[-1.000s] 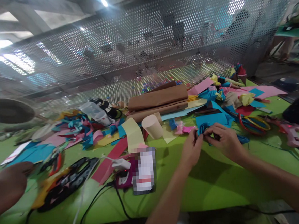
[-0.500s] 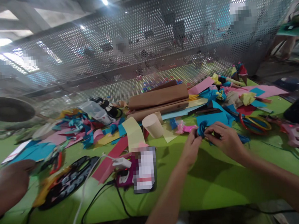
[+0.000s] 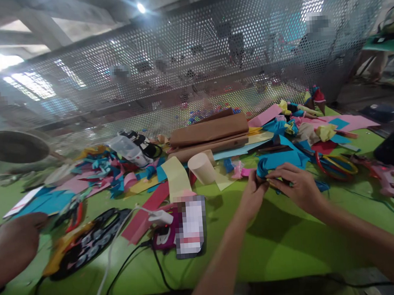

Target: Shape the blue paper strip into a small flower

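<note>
A coiled strip of blue paper (image 3: 262,167) stands upright between my two hands, above the green table. My left hand (image 3: 253,192) is closed around its lower part, with the thumb and fingers pinching it. From the other side, my right hand (image 3: 296,184) has its fingertips pinched against the coil's lower edge. Behind both hands lies a flat blue paper sheet (image 3: 285,159). A small pink piece (image 3: 247,172) sits just left of the coil.
Scissors with red and yellow handles (image 3: 336,164) and a pink glue gun (image 3: 386,179) lie at right. Left of my arms are a phone (image 3: 191,226), a cream paper roll (image 3: 201,167) and cables. Another person's hand (image 3: 16,241) rests at far left. Brown paper (image 3: 209,131) lies behind.
The blue coil now shows taller and more upright, with its strip wrapped more smoothly. My right fingers have shifted slightly down and left along it. My left hand keeps its hold.
</note>
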`<state>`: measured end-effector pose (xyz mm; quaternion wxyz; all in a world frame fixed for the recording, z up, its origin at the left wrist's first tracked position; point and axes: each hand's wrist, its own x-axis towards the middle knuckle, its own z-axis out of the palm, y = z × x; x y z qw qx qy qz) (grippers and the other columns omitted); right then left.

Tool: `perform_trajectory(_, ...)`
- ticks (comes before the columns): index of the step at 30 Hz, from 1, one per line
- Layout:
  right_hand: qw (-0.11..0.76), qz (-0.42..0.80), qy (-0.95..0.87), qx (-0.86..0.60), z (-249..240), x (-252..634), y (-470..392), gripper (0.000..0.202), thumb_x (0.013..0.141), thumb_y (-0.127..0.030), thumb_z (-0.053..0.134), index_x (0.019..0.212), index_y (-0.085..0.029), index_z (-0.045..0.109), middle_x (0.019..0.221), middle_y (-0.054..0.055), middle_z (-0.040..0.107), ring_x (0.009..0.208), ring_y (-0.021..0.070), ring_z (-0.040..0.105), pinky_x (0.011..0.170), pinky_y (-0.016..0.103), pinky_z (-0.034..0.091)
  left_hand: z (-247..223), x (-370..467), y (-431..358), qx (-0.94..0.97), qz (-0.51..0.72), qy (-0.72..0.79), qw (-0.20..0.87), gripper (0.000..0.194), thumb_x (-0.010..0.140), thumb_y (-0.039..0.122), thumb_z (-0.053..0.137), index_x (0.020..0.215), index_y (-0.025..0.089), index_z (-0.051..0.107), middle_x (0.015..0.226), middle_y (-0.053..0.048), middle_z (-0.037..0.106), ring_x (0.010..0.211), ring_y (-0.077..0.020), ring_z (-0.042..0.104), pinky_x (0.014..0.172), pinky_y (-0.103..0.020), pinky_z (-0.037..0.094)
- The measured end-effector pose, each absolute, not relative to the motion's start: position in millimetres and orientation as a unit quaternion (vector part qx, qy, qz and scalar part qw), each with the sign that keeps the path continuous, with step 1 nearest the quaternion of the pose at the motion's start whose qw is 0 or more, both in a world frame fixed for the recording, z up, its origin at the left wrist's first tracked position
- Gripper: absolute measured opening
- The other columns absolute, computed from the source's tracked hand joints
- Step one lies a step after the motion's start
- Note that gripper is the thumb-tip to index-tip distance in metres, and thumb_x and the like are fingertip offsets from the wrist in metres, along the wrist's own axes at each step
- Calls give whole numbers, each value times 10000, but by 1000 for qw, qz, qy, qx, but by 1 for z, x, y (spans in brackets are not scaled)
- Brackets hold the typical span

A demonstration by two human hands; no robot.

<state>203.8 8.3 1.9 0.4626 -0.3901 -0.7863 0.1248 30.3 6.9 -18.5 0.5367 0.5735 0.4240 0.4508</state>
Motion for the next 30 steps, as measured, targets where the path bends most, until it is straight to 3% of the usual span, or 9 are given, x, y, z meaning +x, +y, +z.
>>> perform_trajectory(3, 464, 119, -786, -391, 3, 203, 8, 147, 942, -229, 623, 998, -271, 753, 948, 62, 709, 888, 219, 695, 765, 349, 570, -18, 28, 4, 576, 459, 408, 540, 256, 900, 277, 578, 1142, 234, 507, 1057, -25, 588, 1005, -175, 537, 965, -326, 439)
perform_trajectory(8, 445, 110, -804, -380, 3, 202, 7, 152, 950, -212, 607, 984, -259, 747, 914, 58, 699, 835, 202, 683, 719, 315, 557, -18, 25, 0, 559, 455, 442, 534, 297, 974, 507, 472, 1067, 235, 549, 984, -31, 590, 963, -188, 546, 942, -339, 450)
perform_trajectory(13, 438, 76, -815, -371, -2, 203, 9, 163, 945, -180, 596, 976, -254, 738, 938, 68, 700, 851, 205, 683, 724, 316, 543, -11, 25, 0, 552, 466, 416, 551, 236, 941, 428, 553, 1078, 236, 539, 1042, -30, 589, 969, -174, 552, 934, -322, 459)
perform_trajectory(17, 404, 32, -839, -363, -4, 206, 10, 197, 952, -182, 571, 963, -262, 751, 949, 76, 717, 828, 203, 674, 700, 319, 518, -6, 21, 3, 542, 461, 399, 579, 298, 901, 408, 605, 1122, 222, 531, 1032, -41, 604, 910, -166, 587, 877, -321, 493)
perform_trajectory(21, 375, 16, -856, -356, -4, 208, 11, 235, 958, -176, 547, 985, -277, 758, 1010, 72, 736, 863, 203, 680, 722, 326, 507, -6, 14, 4, 555, 435, 438, 558, 320, 932, 409, 564, 1184, 216, 597, 1143, -77, 659, 1072, -220, 608, 981, -377, 480)
perform_trajectory(25, 369, 37, -858, -354, -6, 207, 14, 230, 948, -169, 556, 1008, -281, 748, 1038, 67, 741, 887, 209, 689, 736, 329, 516, -9, 12, 3, 582, 433, 448, 523, 350, 970, 393, 509, 1255, 229, 629, 1312, -93, 645, 1255, -259, 558, 1126, -403, 384)
perform_trajectory(30, 395, 140, -841, -343, -4, 202, 12, 121, 917, -204, 629, 993, -256, 707, 990, 66, 713, 909, 218, 683, 756, 324, 535, -9, 16, 0, 586, 458, 412, 527, 366, 988, 398, 481, 1281, 207, 592, 1303, -112, 629, 1236, -252, 555, 1127, -405, 388)
